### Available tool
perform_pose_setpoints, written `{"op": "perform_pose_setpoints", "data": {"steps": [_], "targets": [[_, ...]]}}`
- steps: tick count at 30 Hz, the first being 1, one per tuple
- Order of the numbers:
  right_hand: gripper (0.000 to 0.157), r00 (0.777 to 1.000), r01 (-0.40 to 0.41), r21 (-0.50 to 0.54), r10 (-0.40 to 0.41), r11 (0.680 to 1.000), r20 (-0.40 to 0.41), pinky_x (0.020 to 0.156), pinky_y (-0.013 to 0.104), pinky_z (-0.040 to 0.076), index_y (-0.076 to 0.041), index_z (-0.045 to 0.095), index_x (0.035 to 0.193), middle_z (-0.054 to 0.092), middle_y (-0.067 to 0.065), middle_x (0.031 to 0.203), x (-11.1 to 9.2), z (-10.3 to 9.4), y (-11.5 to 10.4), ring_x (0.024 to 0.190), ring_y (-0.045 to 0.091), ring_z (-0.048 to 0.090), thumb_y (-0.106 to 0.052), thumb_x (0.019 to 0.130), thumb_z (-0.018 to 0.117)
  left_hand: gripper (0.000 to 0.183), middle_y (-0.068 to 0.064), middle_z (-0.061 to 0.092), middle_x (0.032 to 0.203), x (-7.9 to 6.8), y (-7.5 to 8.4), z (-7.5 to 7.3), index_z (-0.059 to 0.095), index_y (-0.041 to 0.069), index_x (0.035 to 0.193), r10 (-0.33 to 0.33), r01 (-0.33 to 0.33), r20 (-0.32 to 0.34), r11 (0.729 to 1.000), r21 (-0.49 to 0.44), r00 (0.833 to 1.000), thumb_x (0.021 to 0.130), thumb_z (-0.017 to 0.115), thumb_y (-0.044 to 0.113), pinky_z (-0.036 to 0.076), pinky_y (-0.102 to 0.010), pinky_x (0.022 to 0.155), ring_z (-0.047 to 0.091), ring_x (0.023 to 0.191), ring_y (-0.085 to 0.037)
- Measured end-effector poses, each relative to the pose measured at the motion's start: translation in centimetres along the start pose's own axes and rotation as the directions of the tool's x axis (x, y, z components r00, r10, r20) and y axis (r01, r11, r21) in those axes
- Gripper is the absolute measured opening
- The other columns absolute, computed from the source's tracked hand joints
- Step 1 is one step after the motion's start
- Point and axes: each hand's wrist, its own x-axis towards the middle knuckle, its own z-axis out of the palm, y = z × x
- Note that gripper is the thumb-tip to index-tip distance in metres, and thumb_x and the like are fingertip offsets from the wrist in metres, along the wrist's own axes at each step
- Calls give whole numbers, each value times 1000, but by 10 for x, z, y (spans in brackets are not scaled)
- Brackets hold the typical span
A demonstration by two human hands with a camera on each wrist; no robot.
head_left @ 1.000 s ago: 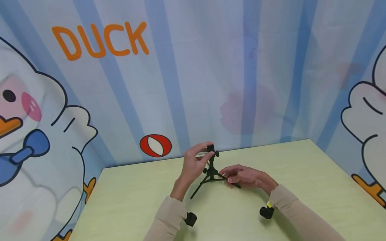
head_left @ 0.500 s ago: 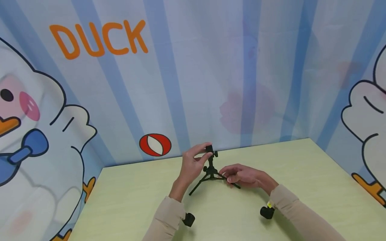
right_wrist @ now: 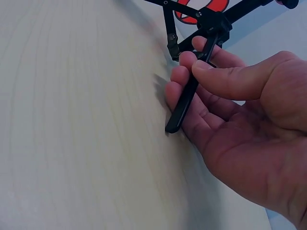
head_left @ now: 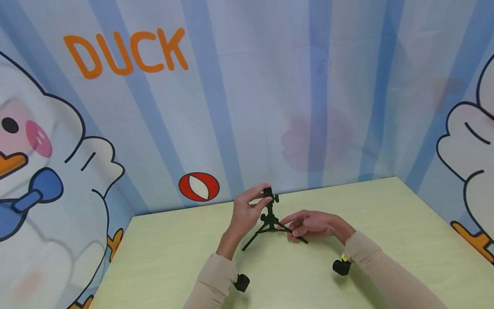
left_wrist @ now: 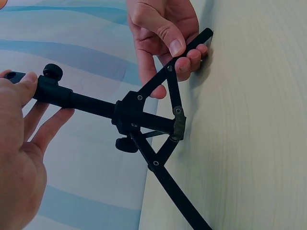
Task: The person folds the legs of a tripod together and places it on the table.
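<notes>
A small black tripod [head_left: 271, 219] stands on the table with its legs spread and its post upright. My left hand [head_left: 246, 213] pinches the top of the post between thumb and fingers, close to a clamp knob [left_wrist: 53, 72]. Lower down, a second knob [left_wrist: 126, 144] sticks out beside the hub [left_wrist: 128, 112]. My right hand [head_left: 315, 224] holds the right leg [right_wrist: 184, 103], thumb on one face and curled fingers behind it. Hinged braces [left_wrist: 175, 93] join the legs to the foot of the post. The rear leg is mostly hidden in the head view.
The pale wooden table [head_left: 173, 257] ends at a printed backdrop [head_left: 262, 107] just behind the tripod. Black wrist cameras [head_left: 242, 283] hang under both beige sleeves [head_left: 218, 272], low over the tabletop.
The tripod's top and my left hand have shifted slightly left, and the left leg's foot sits a little higher in view. My right hand stays on its leg, fingers slightly adjusted.
</notes>
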Motion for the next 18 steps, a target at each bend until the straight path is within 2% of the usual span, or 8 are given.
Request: {"op": "perform_pose_setpoints", "data": {"steps": [5, 11, 18], "targets": [[57, 1000, 12, 3, -12, 1000, 7, 93, 37, 53, 10, 39, 154, 69, 13, 97, -2, -2, 4, 85, 23, 63, 11, 99, 56, 37, -14, 72, 126, 2, 1, 2, 73, 4, 129, 8, -8, -8, 1000, 1, 1000, 92, 76, 0, 63, -38, 76, 76, 99, -31], [56, 997, 51, 0, -51, 999, 56, 95, 36, 52, 10, 39, 154, 67, 10, 95, -4, -5, 8, 90, 23, 62, 9, 100, 55, 36, -8, 73, 126, 2, 2, 3, 73, 7, 130, 13, -13, -1, 1000, 2, 1000, 94, 76, 5, 63, -35, 76, 76, 99, -28], [59, 995, 82, -17, -81, 996, 51, 93, 34, 50, 12, 34, 155, 66, 10, 99, -4, -6, 12, 92, 22, 61, 9, 100, 56, 35, -10, 73, 126, 4, 8, 7, 73, 5, 130, 29, -29, 22, 999, -20, 999, 95, 74, 4, 63, -34, 79, 75, 102, -30]]}}
